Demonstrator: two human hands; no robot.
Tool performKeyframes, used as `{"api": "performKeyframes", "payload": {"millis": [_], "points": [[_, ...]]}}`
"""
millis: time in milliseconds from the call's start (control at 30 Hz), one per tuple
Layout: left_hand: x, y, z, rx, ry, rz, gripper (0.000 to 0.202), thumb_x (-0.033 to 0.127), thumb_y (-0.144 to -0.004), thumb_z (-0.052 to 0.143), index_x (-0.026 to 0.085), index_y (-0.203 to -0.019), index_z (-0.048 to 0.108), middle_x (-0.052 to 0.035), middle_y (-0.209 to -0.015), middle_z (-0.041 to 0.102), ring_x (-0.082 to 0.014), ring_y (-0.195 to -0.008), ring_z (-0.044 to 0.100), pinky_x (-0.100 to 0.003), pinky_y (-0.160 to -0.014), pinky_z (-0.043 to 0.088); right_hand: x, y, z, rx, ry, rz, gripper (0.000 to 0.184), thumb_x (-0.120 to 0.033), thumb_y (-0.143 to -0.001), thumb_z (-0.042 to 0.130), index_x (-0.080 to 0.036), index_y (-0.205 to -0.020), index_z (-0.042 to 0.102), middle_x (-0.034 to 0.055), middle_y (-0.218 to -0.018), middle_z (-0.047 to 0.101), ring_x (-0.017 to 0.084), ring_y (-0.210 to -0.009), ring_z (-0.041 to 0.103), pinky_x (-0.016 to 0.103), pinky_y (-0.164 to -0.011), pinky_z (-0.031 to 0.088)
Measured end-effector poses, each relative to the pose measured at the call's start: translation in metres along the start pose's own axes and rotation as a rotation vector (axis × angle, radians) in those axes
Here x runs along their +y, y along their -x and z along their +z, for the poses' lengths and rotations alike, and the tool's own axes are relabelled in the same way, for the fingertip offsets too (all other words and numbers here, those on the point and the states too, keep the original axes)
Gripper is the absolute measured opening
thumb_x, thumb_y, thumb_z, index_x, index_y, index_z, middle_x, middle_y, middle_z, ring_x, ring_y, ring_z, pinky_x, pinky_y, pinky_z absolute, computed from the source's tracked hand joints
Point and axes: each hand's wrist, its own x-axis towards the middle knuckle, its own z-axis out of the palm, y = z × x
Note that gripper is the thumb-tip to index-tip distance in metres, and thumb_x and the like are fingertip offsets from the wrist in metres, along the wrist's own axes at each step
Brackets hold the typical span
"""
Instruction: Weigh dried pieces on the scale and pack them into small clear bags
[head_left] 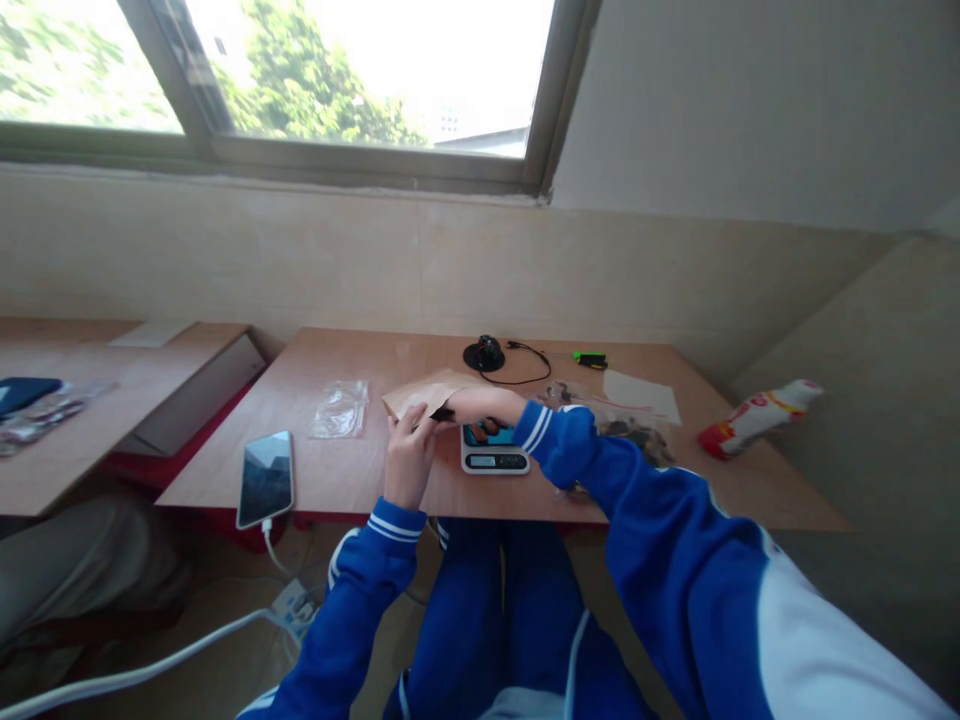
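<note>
My left hand (pixel 409 455) grips the near edge of a brown paper bag (pixel 420 392) that lies on the wooden table (pixel 352 470). My right hand (pixel 480 405) reaches across from the right and its fingers go into the bag's mouth, so they are hidden. Just below my right wrist sits a small digital scale (pixel 493 452) with dark pieces on its blue platform. Both arms wear blue sleeves with white stripes.
A phone (pixel 265 478) on a white cable lies at the table's left front. A clear plastic bag (pixel 341 408), a black round device with a cord (pixel 484 353), a green marker (pixel 589 358), white paper (pixel 641 395), a bag of dark pieces (pixel 634 432) and a red-white packet (pixel 757 415) surround them.
</note>
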Motion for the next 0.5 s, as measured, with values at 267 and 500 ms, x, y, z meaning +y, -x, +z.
{"api": "performKeyframes", "payload": {"millis": [267, 500], "points": [[-0.009, -0.004, -0.01, 0.074, 0.05, 0.041, 0.021, 0.035, -0.089, 0.053, 0.022, -0.097, 0.068, -0.0082, -0.114, 0.06, -0.0223, -0.11, 0.058, -0.038, -0.095, 0.049, -0.006, 0.052, -0.027, 0.016, -0.156, 0.031, 0.024, -0.013, -0.088, 0.053, -0.017, -0.106, 0.07, 0.0058, -0.103, 0.072, 0.017, -0.094, 0.066, 0.028, -0.084, 0.049], [-0.014, -0.007, -0.025, 0.051, 0.152, 0.125, 0.018, 0.034, -0.087, 0.057, 0.02, -0.084, 0.068, -0.0072, -0.117, 0.057, -0.0201, -0.107, 0.061, -0.036, -0.095, 0.052, -0.006, 0.066, -0.028, 0.266, -0.255, 0.081, 0.028, -0.017, -0.092, 0.048, -0.018, -0.111, 0.068, 0.0046, -0.109, 0.071, 0.017, -0.101, 0.066, 0.029, -0.09, 0.048]]}}
